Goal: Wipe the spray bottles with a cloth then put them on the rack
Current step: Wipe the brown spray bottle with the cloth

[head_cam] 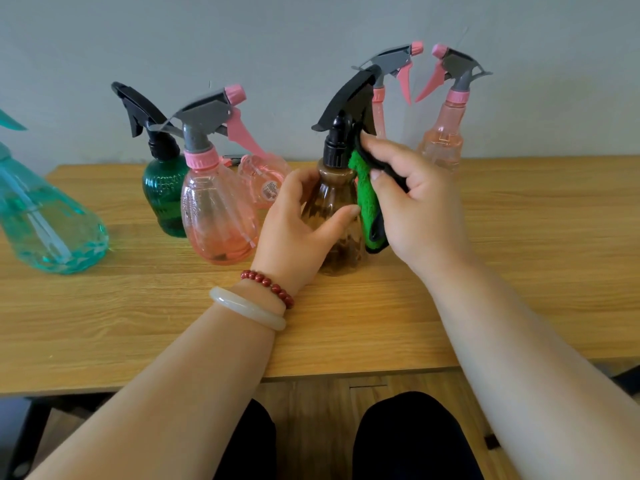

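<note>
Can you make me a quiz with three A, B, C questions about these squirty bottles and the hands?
1. Where is the cloth?
A. on the floor
B. in the right hand, against the brown bottle
C. hanging on the wall

2. What colour is the cloth, mostly?
A. green
B. yellow
C. white

3. How is the brown bottle?
A. lying down
B. upright, held by the left hand
C. upside down

Answers:
1 B: the right hand pinches it beside the bottle.
2 A: its fluffy side is bright green.
3 B: it stands on the table with the left hand round it.
</note>
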`<state>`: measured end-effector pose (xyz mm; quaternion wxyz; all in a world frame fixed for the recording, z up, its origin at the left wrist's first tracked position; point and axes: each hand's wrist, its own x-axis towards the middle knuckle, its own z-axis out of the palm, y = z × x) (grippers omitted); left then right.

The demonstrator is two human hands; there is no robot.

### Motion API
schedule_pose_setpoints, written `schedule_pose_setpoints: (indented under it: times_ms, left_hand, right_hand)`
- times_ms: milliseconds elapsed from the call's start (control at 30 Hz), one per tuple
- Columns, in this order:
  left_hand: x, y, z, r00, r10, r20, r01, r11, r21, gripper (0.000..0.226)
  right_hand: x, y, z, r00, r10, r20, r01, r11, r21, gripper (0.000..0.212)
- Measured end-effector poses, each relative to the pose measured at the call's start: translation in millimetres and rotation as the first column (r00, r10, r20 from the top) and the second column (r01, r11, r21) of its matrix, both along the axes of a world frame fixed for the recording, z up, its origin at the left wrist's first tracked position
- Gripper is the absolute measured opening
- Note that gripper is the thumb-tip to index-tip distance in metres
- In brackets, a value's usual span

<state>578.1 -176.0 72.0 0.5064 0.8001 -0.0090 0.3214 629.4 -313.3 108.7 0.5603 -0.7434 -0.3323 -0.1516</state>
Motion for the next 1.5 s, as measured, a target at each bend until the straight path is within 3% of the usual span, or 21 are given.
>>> schedule_pose_setpoints:
  times_ms: [133,300,533,700,933,1033,1133,1367,1500]
  left_hand:
    - [-1,2,0,0.999,-0.025,-0.029,0.023,0.999,-0.048,0.041]
    - [1,-1,-1,0.999,-0.046,-0.023,0.044,0.996,-0.074,0.039]
    - [-1,-2,2,0.999,-0.023,-0.040,0.020,0.998,-0.059,0.037]
    - [-1,-2,2,0.999,-0.028,-0.035,0.026,0.997,-0.073,0.036]
    - [-1,-2,2,0.997,-0.051,-0.061,0.049,0.998,-0.027,0.036]
    - [2,-1,-1,0.997,0.022,-0.076,-0.017,0.998,0.054,0.055]
    - [4,2,-1,0.998,0.017,-0.065,-0.013,0.998,0.058,0.051]
    - [4,4,-1,0.991,0.028,-0.133,-0.022,0.999,0.042,0.041]
    - [5,1,3,0.993,0.039,-0.112,-0.035,0.998,0.045,0.035]
  right_hand:
    - [3,-6,-6,0.996,-0.014,-0.085,0.009,0.998,-0.062,0.041]
    - [-3,2,4,0.999,-0.002,-0.044,0.005,0.998,0.062,0.040]
    - [4,-5,-4,0.987,-0.045,-0.153,0.023,0.990,-0.142,0.039]
    - [-6,7,-3,0.996,-0.028,-0.090,0.032,0.999,0.040,0.042]
    - [-2,-4,-22,0.977,-0.066,-0.205,0.044,0.993,-0.110,0.039]
    - [-5,-7,-21,0.985,-0.119,-0.125,0.112,0.992,-0.063,0.038]
    - [-10,-3,-16,0.996,-0.083,-0.038,0.084,0.996,0.031,0.038]
    - [-5,-7,-21,0.996,-0.086,-0.022,0.080,0.980,-0.183,0.030]
    - [-6,-4,-18,0.993,-0.112,0.022,0.114,0.986,-0.125,0.033]
